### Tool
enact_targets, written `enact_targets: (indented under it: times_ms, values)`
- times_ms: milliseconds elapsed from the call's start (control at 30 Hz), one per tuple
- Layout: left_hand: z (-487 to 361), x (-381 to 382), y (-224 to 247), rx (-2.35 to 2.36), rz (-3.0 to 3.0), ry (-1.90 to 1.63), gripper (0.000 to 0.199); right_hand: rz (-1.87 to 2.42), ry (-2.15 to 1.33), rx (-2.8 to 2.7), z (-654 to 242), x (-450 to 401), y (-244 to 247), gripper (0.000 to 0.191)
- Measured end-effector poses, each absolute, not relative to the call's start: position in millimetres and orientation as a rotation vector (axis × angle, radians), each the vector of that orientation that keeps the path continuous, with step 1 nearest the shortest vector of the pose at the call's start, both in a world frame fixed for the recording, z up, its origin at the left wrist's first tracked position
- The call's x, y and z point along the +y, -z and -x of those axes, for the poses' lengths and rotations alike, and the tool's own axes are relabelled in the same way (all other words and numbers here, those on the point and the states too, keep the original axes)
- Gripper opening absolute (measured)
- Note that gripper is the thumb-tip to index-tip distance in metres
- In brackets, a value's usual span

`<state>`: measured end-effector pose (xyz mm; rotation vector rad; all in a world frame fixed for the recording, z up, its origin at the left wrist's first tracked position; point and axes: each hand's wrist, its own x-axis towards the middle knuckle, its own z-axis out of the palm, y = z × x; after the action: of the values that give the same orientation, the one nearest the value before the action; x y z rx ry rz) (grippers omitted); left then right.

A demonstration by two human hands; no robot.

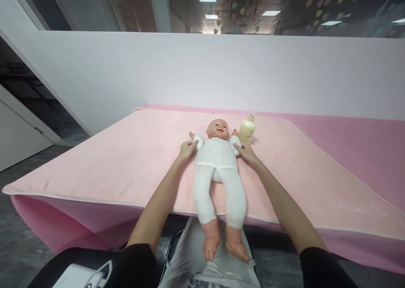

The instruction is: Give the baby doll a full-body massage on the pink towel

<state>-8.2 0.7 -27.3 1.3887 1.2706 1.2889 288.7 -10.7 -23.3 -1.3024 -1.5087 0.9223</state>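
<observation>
A baby doll (217, 153) in a white cloth body lies face up on the pink blanket (142, 153), its legs hanging past the near edge over my lap. My left hand (188, 149) grips the doll's arm on the left, fingers closed round the white sleeve. On the other side, my right hand (246, 151) holds the doll's other arm, thumb on top. Both doll arms are bent upward beside its head. A pale yellow pump bottle (247, 129) stands upright just beyond my right hand, close to the doll's raised arm.
Behind the table rises a white wall (202, 73) with dark glass above it. A pink cover (348, 140) shows under the blanket at the right. A white device with a cable (79, 276) lies at the lower left, beside my lap.
</observation>
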Motion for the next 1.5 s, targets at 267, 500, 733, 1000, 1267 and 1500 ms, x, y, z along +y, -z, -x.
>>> enact_targets:
  times_ms: [267, 500, 733, 1000, 1267, 1500]
  values:
    - [10.8, -8.9, 17.7, 1.058, -1.316, -1.26, 0.039, 1.223, -1.103, -1.47, -301.9, -18.5, 19.9, 0.039]
    - [16.9, -9.2, 16.7, 1.028, -1.317, -1.219, 0.036, 1.118, -1.176, -1.537, -308.4, -22.7, 14.3, 0.03]
    - [17.0, -7.2, 17.6, 1.095, -1.301, -1.26, 0.023, 1.101, -1.169, -1.535, -308.0, -23.5, 16.7, 0.026]
    - [10.4, -9.3, 14.7, 1.093, -1.274, -1.324, 0.016, 1.177, -1.106, -1.447, -294.8, -22.5, 15.8, 0.036]
    - [10.0, -3.3, 19.5, 1.056, -1.375, -1.307, 0.028, 1.278, -0.986, -1.459, -293.1, -16.4, 19.2, 0.041]
    - [10.4, 2.4, 29.3, 1.27, -1.454, -1.305, 0.047, 1.232, -1.023, -1.431, -290.9, -14.2, 21.7, 0.043]
